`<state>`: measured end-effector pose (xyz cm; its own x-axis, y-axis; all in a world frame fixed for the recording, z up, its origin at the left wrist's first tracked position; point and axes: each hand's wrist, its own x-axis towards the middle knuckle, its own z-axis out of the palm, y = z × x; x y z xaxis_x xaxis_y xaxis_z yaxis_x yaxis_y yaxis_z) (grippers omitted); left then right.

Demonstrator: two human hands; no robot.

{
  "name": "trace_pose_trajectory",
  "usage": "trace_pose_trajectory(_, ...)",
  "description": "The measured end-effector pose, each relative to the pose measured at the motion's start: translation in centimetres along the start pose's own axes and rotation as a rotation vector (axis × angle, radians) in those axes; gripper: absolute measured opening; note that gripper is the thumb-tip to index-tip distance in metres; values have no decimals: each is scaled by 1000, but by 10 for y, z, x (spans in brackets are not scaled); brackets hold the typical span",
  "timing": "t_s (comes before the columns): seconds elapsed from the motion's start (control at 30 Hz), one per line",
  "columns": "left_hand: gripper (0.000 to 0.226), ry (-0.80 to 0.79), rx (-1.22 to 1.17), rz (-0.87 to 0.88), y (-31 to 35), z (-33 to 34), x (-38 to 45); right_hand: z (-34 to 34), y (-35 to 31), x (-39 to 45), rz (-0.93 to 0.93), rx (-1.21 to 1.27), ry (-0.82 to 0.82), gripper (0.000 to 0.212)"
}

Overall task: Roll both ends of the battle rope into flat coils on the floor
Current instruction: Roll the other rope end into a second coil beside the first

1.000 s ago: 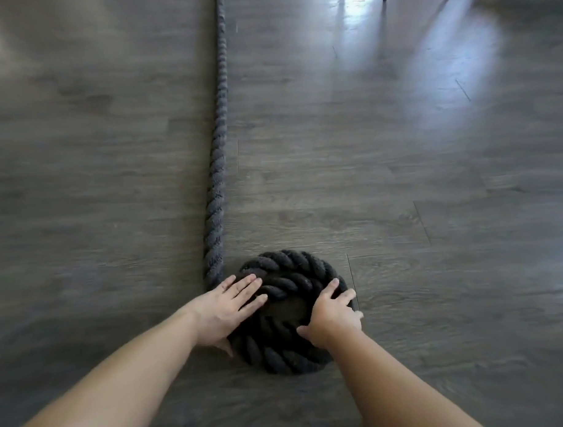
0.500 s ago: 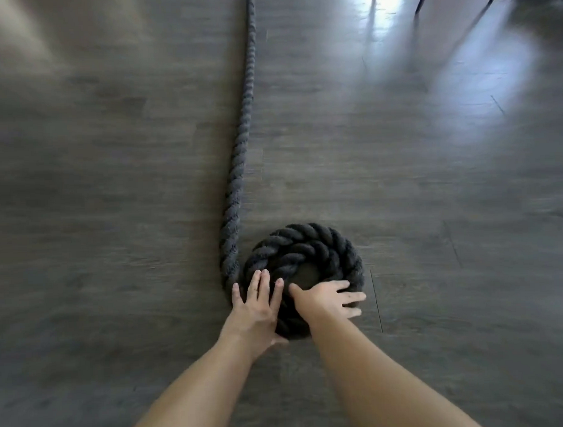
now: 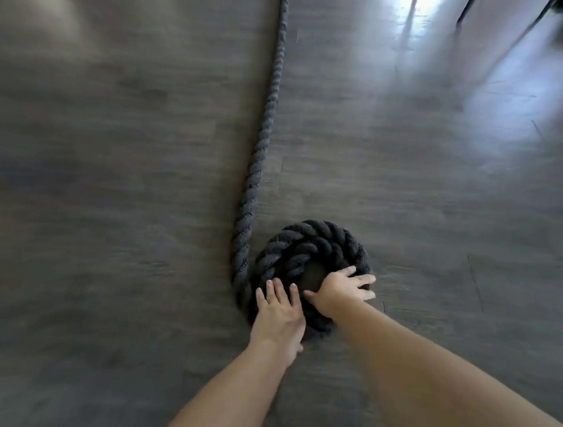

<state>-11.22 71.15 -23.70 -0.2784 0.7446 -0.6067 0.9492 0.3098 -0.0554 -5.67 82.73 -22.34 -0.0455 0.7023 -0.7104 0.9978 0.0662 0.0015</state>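
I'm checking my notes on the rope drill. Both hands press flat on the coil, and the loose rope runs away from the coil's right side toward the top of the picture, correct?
Not quite. In the head view the loose rope leaves the coil on its left side. The left hand and right hand do press flat on it.

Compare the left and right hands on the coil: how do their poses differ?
The left hand lies on the coil's near-left edge, fingers straight, pointing ahead. The right hand sits at the right, fingers spread sideways over the rim. Both press flat, neither closing a grip.

No readable text (rope, floor unmarked)
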Motion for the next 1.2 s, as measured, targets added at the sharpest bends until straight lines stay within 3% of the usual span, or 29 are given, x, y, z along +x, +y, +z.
trace_pose_trajectory(0.37,106,-86,-21,-80,16,-41,25,-63,-18,56,-307,-249,-26,121)
trace_pose_trajectory(0.57,91,-231,-81,39,0,-65,14,-79,-18,70,-376,-290,-90,121)
trace_pose_trajectory(0.73,93,-162,193,168,-51,-99,21,-92,-26,84,-414,-320,-90,122)
trace_pose_trajectory(0.93,76,-90,479,306,-85,-130,71,-103,-33,107,-487,-412,-85,125)
trace_pose_trajectory(1.1,100,-187,580,425,-83,-141,113,-117,-40,125,-552,-536,-49,124)
trace_pose_trajectory(1.2,107,-158,575,442,-95,-138,126,-129,-47,125,-598,-614,-31,119)
